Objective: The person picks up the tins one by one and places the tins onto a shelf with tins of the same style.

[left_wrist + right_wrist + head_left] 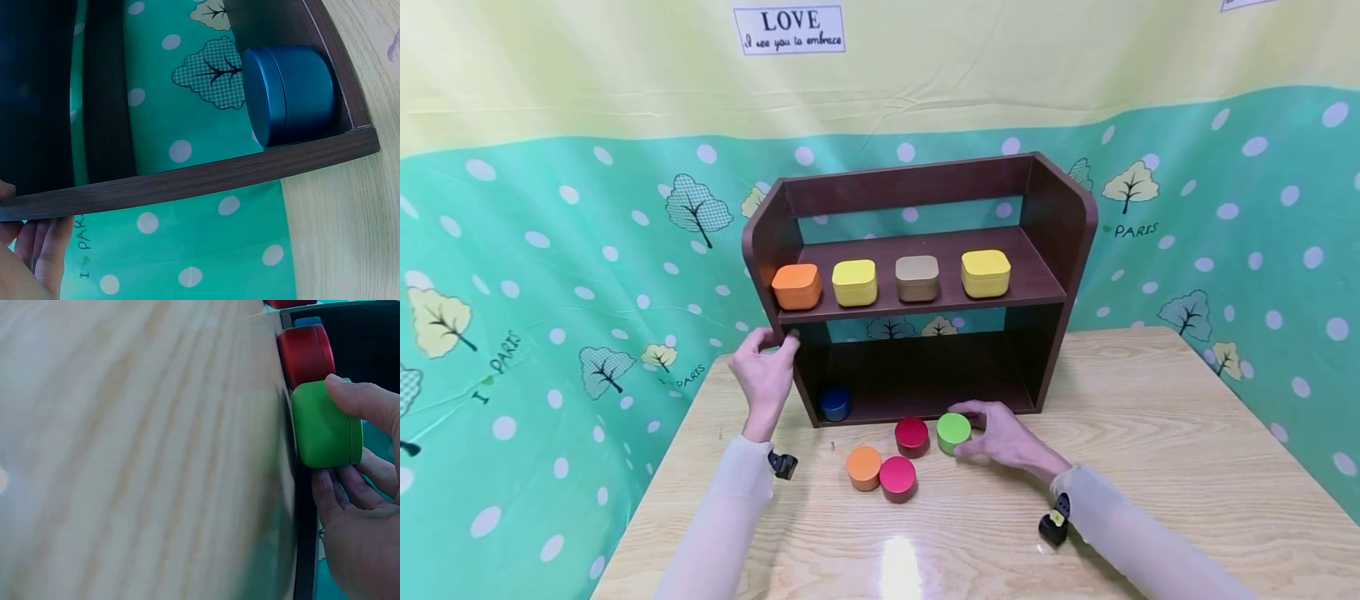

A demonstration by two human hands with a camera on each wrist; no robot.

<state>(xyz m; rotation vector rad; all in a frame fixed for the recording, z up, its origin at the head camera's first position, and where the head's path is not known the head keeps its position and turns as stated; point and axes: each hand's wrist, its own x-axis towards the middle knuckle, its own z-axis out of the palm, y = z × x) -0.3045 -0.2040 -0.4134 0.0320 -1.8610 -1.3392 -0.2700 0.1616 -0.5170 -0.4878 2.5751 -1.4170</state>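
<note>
My left hand [765,367] grips the front edge of the dark brown shelf's [917,310] left side panel, with the thumb inside and the fingers outside in the left wrist view. A blue round tin [300,97] stands in the lower compartment's left corner, apart from that hand. Between thumb and fingers, my right hand [1000,435] holds a green round tin [953,431] by its side, just before the shelf's bottom edge. Close to its left is a dark red round tin [912,435].
On the wooden table [1150,433], an orange round tin [864,465] and a pinkish-red round tin [898,477] stand side by side. The upper board carries an orange square tin [797,287], two yellow ones and a grey-brown one [917,278]. A patterned cloth [587,275] hangs behind.
</note>
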